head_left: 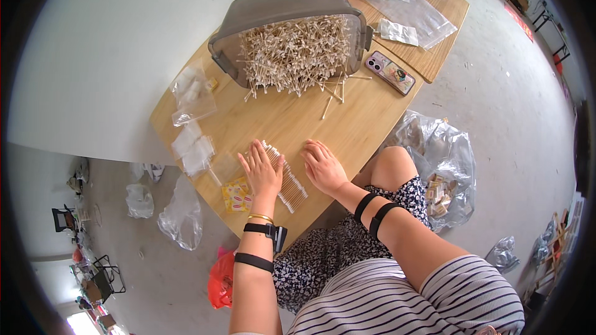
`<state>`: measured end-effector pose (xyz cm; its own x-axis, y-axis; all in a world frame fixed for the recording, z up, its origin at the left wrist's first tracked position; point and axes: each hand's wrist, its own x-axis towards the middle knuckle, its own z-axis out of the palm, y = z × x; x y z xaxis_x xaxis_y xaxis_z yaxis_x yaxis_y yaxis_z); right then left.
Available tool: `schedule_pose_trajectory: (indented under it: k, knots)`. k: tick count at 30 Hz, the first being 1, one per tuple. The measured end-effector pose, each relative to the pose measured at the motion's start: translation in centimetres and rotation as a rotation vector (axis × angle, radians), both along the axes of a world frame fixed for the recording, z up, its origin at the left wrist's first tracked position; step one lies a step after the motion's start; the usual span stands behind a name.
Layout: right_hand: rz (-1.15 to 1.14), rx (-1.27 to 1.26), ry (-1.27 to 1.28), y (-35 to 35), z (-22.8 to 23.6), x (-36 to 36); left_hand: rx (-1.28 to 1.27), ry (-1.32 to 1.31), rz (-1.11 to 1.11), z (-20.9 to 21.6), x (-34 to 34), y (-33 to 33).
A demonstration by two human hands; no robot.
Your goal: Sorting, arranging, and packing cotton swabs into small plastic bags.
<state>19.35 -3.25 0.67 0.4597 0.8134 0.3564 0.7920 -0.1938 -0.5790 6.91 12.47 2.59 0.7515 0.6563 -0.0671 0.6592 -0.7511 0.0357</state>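
A row of cotton swabs (287,181), laid side by side with white tips at both ends, lies on the wooden table (261,118) between my hands. My left hand (263,172) rests along the row's left edge, its fingers stretched out and the thumb apart, touching the swabs. To the right of the row my right hand (323,166) lies palm down on the tabletop, fingers extended close together, with nothing visible in it. Farther back, a grey plastic bin (282,3) on its side holds a heap of loose swabs (295,53). A few stray swabs (329,104) have spilled before it.
A yellow patterned packet (233,196) lies left of my left hand, near clear plastic bags (193,149). At the back right are a phone (390,73) and flat clear bags (406,9). On the floor at right, a clear bag (462,167) holds small boxes.
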Motion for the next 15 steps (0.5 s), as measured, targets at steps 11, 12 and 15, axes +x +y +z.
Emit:
schedule_pose_trajectory:
  k: [11,12,15]
  knots:
    - [0.007,0.009,-0.034,0.3,0.4,0.1,-0.029,0.007,0.050,-1.1,-0.3,-1.3]
    - [0.001,0.014,-0.027,0.3,0.4,0.1,-0.041,0.016,0.060,-1.0,-0.2,-1.3]
    - [-0.007,0.042,0.018,0.3,0.3,0.2,-0.041,-0.199,0.089,-0.6,-0.6,-1.0]
